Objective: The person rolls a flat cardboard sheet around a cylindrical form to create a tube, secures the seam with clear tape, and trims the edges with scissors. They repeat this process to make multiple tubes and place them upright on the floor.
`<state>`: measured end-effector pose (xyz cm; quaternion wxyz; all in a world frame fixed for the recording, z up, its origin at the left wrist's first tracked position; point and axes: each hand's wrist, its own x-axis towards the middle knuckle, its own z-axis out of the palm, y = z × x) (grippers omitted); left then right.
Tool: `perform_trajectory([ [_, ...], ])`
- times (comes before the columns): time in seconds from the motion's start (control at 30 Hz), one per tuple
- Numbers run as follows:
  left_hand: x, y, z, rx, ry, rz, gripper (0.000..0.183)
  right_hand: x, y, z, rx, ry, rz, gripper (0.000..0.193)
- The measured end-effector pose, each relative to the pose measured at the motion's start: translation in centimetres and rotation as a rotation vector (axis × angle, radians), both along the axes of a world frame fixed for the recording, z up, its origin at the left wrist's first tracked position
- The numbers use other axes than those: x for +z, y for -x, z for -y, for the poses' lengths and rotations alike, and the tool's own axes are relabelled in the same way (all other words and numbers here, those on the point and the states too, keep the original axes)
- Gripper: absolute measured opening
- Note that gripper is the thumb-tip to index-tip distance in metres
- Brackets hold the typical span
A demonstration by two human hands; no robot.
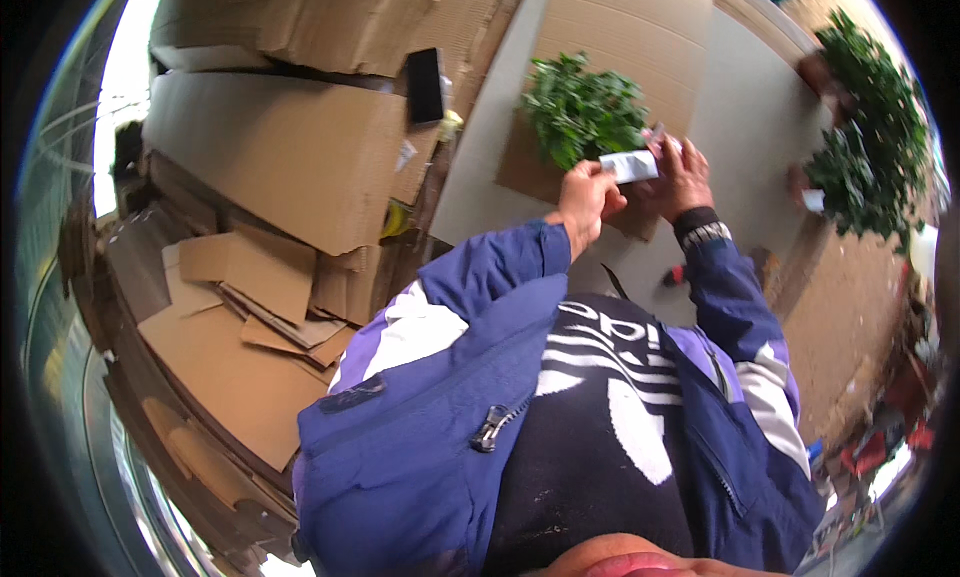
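A white label is stretched between my two hands, in front of a leafy green plant. My left hand pinches the label's left end between thumb and fingers. My right hand is closed at its right end, with the fingers bent over. A small pinkish thing shows beside the right fingertips; its kind is unclear. The plant stands on a cardboard sheet on the grey table. Its base is hidden behind the label and hands.
Stacked flat cardboard fills the left side, with a dark phone on top. Loose cardboard pieces lie below, near a yellow tape roll. More potted plants stand at right. A small red-and-black object lies near my right forearm.
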<state>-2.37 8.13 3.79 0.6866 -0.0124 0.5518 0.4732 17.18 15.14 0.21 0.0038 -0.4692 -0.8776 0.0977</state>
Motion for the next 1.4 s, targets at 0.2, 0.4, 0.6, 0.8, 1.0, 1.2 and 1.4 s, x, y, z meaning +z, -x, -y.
perform_trajectory([
  [0.2, 0.6, 14.3, -1.6, 0.436, -0.23, 0.17, 0.005, -0.1, 0.2, -0.6, -0.275, 0.266, 0.008, 0.11],
  [0.4, -3.2, 26.8, -6.7, 0.843, -0.105, 0.091, 0.029, -0.3, 0.1, -0.9, -0.243, 0.216, -0.041, 0.109],
  [0.6, -7.8, 13.6, 2.4, -0.227, 0.016, 0.363, 0.008, 0.7, 0.2, -3.1, -0.182, 0.284, 0.119, 0.117],
  [0.8, -11.4, -1.4, 2.1, -0.292, 0.005, 0.317, 0.038, 1.0, -0.4, -3.4, -0.181, 0.353, 0.086, 0.117],
  [1.0, -13.1, -4.5, -0.2, -0.066, 0.007, 0.464, 0.05, 0.5, -1.5, -1.5, -0.15, 0.243, 0.013, 0.12],
  [1.2, -11.1, -6.9, 3.2, 0.086, 0.007, 0.538, 0.042, 2.2, -4.1, -0.6, -0.039, 0.269, -0.062, 0.115],
  [1.4, -11.5, -10.2, 5.6, 0.245, 0.144, 0.602, 0.035, 2.4, -5.4, -1.5, 0.12, 0.385, -0.106, 0.105],
])
